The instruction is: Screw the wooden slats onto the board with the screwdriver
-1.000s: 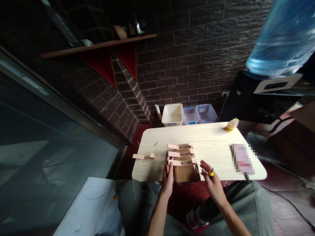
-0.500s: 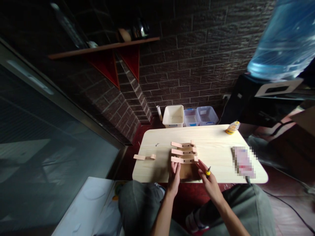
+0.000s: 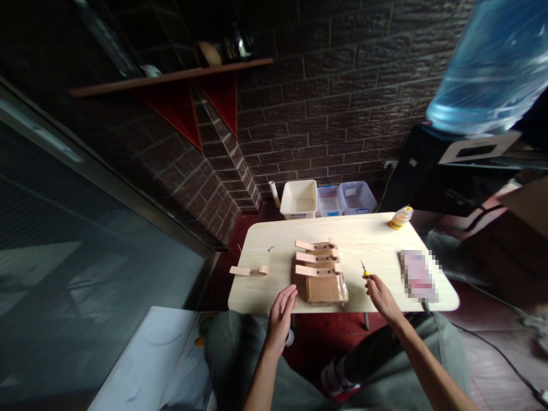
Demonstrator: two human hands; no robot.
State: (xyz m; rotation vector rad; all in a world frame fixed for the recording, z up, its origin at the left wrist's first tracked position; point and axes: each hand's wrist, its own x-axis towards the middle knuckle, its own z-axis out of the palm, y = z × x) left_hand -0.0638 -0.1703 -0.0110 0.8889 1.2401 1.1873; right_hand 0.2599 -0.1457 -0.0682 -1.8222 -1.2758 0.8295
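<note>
My right hand [image 3: 382, 298] grips a small screwdriver [image 3: 366, 274] with a yellow collar, its thin tip pointing up and away over the table. My left hand [image 3: 281, 313] is open at the table's front edge, fingers stretched together, touching nothing. Between the hands, a brown cardboard box [image 3: 326, 290] wrapped in tape lies on the table. Three pale wooden pieces, each with dark holes and a raised end, rest in a row on it; the nearest wooden piece [image 3: 315, 270] lies across its middle. A similar separate wooden piece [image 3: 249, 271] sits at the table's left.
The light wooden table [image 3: 368, 240] also bears small metal bits [image 3: 271, 249], a yellow-capped bottle [image 3: 401, 218] and a blurred flat object [image 3: 419, 277] with a cable. Plastic bins [image 3: 299, 198] stand behind it by the brick wall. A water dispenser [image 3: 432, 171] is at right.
Both hands have let go of the box and moved apart, left hand to the left, right hand to the right. The screwdriver now points forward in the right hand. The view has shifted slightly.
</note>
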